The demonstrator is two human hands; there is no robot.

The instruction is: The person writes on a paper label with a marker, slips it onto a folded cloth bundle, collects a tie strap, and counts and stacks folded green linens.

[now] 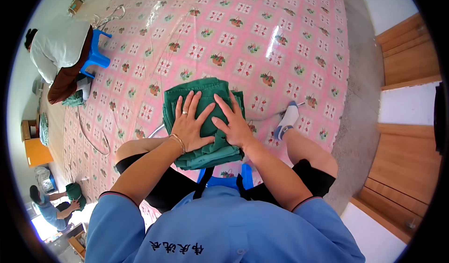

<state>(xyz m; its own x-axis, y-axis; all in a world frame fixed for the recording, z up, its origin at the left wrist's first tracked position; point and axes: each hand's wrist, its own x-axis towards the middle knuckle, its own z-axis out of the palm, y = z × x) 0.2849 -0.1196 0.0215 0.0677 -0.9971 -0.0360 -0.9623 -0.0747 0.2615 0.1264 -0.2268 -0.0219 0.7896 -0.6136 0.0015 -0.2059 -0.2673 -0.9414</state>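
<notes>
A stack of folded dark green garments [203, 87] sits in front of my body, between my knees. Pressed flat on top of it is my left hand [192, 125], fingers spread, with a ring and a bracelet showing. My right hand [235, 125] lies beside it on the right part of the same stack, its fingers also spread and the thumb pointing toward my left hand. Both palms touch the cloth, and neither hand grips a fold. Lighter green layers show at the near edge of the stack. What supports it from below is hidden.
Pink patterned sheeting [243, 24] covers the floor. Part of a blue stool [246, 175] shows beneath me. At left, a person in white bends beside another blue stool [97, 52]. A person in blue with green cloth [75, 195] appears lower left. Wooden cabinets [397, 164] line the right wall.
</notes>
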